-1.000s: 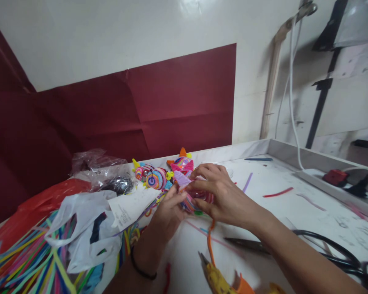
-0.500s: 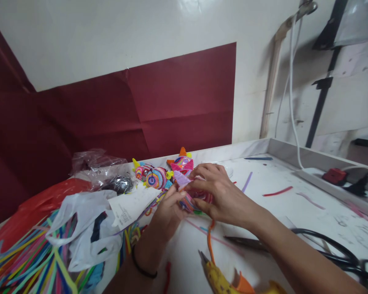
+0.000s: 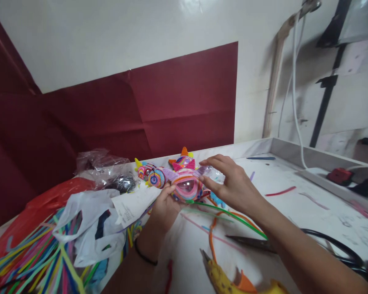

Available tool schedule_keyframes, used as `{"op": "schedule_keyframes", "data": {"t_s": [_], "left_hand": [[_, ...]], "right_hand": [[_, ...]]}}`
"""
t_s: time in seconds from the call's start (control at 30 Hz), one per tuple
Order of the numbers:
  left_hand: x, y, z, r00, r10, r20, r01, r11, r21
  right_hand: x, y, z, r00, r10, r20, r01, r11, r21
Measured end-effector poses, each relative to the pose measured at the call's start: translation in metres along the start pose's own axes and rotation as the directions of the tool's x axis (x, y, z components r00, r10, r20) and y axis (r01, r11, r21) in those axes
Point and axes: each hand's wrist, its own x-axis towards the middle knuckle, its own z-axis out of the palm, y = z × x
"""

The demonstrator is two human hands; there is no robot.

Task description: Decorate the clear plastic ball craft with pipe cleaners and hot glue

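My left hand (image 3: 165, 210) grips a colourful pipe-cleaner figure (image 3: 184, 177) at its lower left side. A clear domed window (image 3: 186, 186) sits in its front, ringed in pink and orange. On top is a jagged magenta crest, and lilac points stick out at both sides. My right hand (image 3: 230, 179) is at the figure's right, thumb and fingers apart around the right lilac point; whether they touch it I cannot tell. From under the figure a green pipe cleaner (image 3: 233, 212) runs to the lower right, passing behind my right wrist.
Two similar figures, one with a spiral side (image 3: 154, 179), stand behind. Loose pipe cleaners (image 3: 46, 261), a white plastic bag (image 3: 82, 220) and a paper card (image 3: 136, 206) lie left. Black-handled scissors (image 3: 251, 241), a yellow hot-glue gun (image 3: 222, 279) and a power strip (image 3: 317, 176) are right.
The figure has been turned so its clear window faces me. My right hand's fingers have spread and drawn back to the right. The green pipe cleaner now shows at length.
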Motion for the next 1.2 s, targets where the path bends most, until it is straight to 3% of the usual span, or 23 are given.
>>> {"op": "schedule_keyframes", "data": {"t_s": [0.1,0.27,0.43,0.6,0.77,0.93,1.2], "left_hand": [[0.000,0.004,0.004,0.999,0.013,-0.049,-0.013,1.000,-0.010],[-0.002,0.010,0.007,0.992,0.046,-0.119,-0.054,0.996,-0.066],[-0.002,0.012,0.007,0.991,0.052,-0.124,-0.063,0.994,-0.084],[-0.004,0.014,0.009,0.991,0.084,-0.102,-0.088,0.995,-0.038],[-0.007,0.013,0.012,0.994,0.111,-0.017,-0.112,0.993,-0.032],[-0.007,0.010,0.011,0.987,0.157,0.043,-0.155,0.987,-0.037],[-0.006,0.005,0.005,0.987,0.158,0.023,-0.158,0.987,0.026]], "right_hand": [[0.000,0.000,0.005,0.990,0.132,-0.044,-0.130,0.991,0.034],[0.001,0.000,0.013,0.959,0.245,-0.142,-0.228,0.966,0.123],[0.000,0.002,0.020,0.872,0.483,0.083,-0.486,0.832,0.268],[0.001,0.000,0.026,0.745,0.598,0.294,-0.664,0.632,0.398],[0.002,-0.003,0.029,0.677,0.624,0.391,-0.725,0.471,0.503],[-0.001,0.005,0.038,0.659,0.642,0.391,-0.729,0.419,0.541],[-0.006,0.017,0.046,0.641,0.639,0.425,-0.738,0.362,0.569]]}}
